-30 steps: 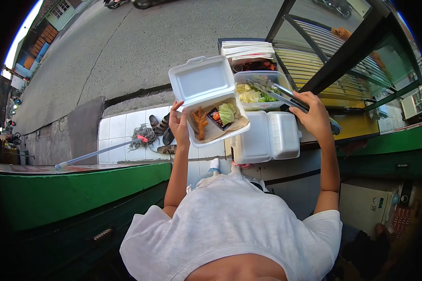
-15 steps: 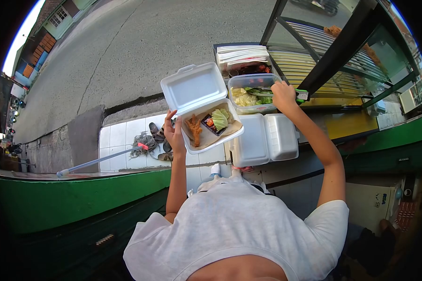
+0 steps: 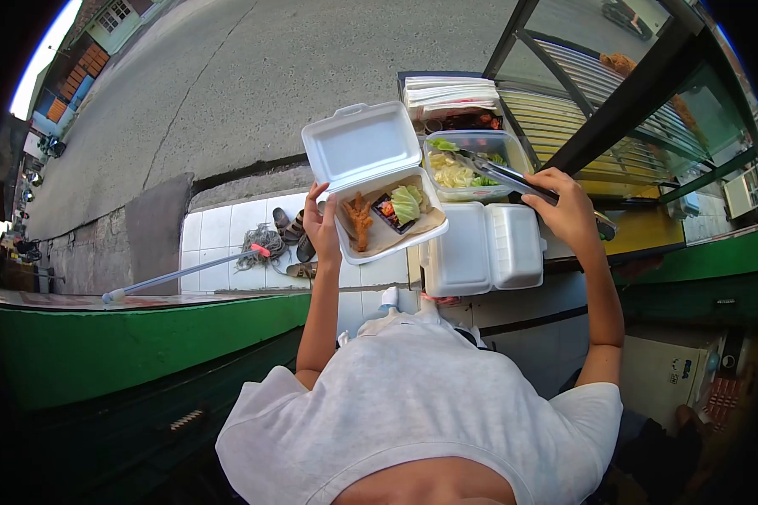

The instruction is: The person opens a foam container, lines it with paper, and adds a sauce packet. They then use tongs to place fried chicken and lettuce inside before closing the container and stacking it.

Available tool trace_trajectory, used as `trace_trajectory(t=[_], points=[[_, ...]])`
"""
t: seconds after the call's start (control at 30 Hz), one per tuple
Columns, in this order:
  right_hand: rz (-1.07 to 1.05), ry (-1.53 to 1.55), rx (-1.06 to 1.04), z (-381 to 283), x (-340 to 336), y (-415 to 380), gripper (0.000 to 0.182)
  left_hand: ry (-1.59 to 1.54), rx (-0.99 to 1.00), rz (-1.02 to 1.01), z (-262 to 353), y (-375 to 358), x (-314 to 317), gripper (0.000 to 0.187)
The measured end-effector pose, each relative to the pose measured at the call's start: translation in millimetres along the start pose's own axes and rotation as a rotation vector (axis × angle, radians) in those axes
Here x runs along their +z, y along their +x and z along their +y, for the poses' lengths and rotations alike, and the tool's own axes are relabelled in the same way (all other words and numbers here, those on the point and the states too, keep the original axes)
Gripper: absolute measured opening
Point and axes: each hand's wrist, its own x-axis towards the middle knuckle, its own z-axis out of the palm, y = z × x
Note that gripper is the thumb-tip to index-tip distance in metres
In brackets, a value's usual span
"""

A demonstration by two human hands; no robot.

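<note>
The right hand [image 3: 567, 206], gripping metal tongs [image 3: 497, 171], has drawn back from the salad tub [image 3: 472, 164]; beside that tub, the left hand [image 3: 322, 229] grips the open foam box [image 3: 379, 189].

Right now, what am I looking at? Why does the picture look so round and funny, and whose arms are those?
The picture comes from a small camera worn on a person's head. It looks forward and down, so you see the white shirt at the bottom and both arms reaching out. The lens bends everything, which makes the picture look round.

The left hand holds an open white foam box from underneath. In the box lie a piece of fried food, a green leaf and something red in a small dark cup.

The right hand grips metal tongs. Their tips reach over a clear tub of vegetables on the counter. Whether the tongs pinch anything is too small to tell.

Nearer the person on the counter sits a closed foam box. Down below are white floor tiles, sandals and the street.
</note>
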Motion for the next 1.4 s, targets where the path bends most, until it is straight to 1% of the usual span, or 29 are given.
trace_trajectory(t=[0.07, 0.13, 0.17, 0.2, 0.27, 0.3, 0.4, 0.53, 0.6, 0.73, 0.77, 0.8, 0.87, 0.9, 0.97, 1.0, 1.07, 1.13, 1.2, 1.23, 1.3, 1.33, 1.4], points=[[-0.034, 0.048, -0.035, -13, 2, -8, 0.033, -0.012, 0.023, -0.011, 1, 0, 3, 0.024], [-0.120, 0.052, -0.122, -23, 8, -15, 0.036, -0.015, 0.031, -0.027, 0, 0, 5, 0.025], [-0.117, -0.009, -0.137, -31, 9, -16, 0.041, -0.021, 0.019, -0.032, -1, 0, 8, 0.025], [-0.115, -0.007, -0.138, -31, 9, -16, 0.041, -0.030, 0.018, -0.038, 1, 0, 9, 0.025], [-0.116, -0.138, -0.200, -32, 12, -15, 0.044, -0.039, 0.020, -0.039, 3, -1, 10, 0.025], [-0.104, -0.110, -0.211, -29, 13, -14, 0.045, -0.048, 0.018, -0.039, 4, -1, 10, 0.025], [-0.137, -0.042, -0.201, -31, 20, -12, 0.044, -0.055, 0.013, -0.031, 5, -1, 9, 0.025], [-0.201, -0.071, -0.221, -33, 30, -17, 0.042, -0.074, 0.018, -0.020, 9, -4, 6, 0.025], [-0.235, 0.005, -0.109, -40, 25, -18, 0.040, -0.091, 0.009, -0.041, 8, -5, 3, 0.025], [-0.130, 0.079, -0.098, -35, 24, -15, 0.041, -0.097, 0.019, -0.030, 0, -3, -7, 0.025], [-0.163, 0.093, -0.051, -37, 25, -15, 0.040, -0.086, 0.027, -0.029, -1, -2, -10, 0.026], [-0.159, 0.093, -0.049, -35, 27, -16, 0.040, -0.075, 0.035, -0.027, -1, -1, -13, 0.026], [-0.090, 0.148, -0.066, -24, 34, -15, 0.043, -0.062, 0.032, -0.021, 0, 0, -16, 0.024], [-0.084, 0.148, -0.063, -21, 36, -16, 0.043, -0.050, 0.035, -0.013, 1, 1, -18, 0.022], [0.018, 0.210, -0.060, -16, 40, -25, 0.041, -0.058, 0.034, -0.024, 6, 1, -21, 0.022], [0.033, 0.210, -0.051, -14, 42, -31, 0.041, -0.064, 0.031, -0.030, 9, 1, -23, 0.022], [0.108, 0.426, 0.026, -9, 47, -47, 0.044, -0.055, 0.016, -0.048, 19, -2, -24, 0.022], [0.229, 0.448, 0.056, -4, 54, -67, 0.049, -0.084, -0.008, -0.088, 26, -5, -24, 0.023], [0.376, 0.529, 0.129, 4, 64, -95, 0.052, -0.092, -0.034, -0.175, 27, -13, -23, 0.023], [0.406, 0.527, 0.151, 7, 68, -110, 0.052, -0.108, -0.061, -0.228, 27, -17, -19, 0.024], [0.554, 0.692, 0.304, 13, 76, -141, 0.056, -0.124, -0.098, -0.356, 31, -30, -6, 0.024], [0.580, 0.688, 0.330, 18, 80, -155, 0.056, -0.123, -0.123, -0.406, 38, -38, 6, 0.025], [0.693, 0.812, 0.456, 28, 85, -186, 0.059, -0.120, -0.185, -0.531, 44, -55, 23, 0.025]])
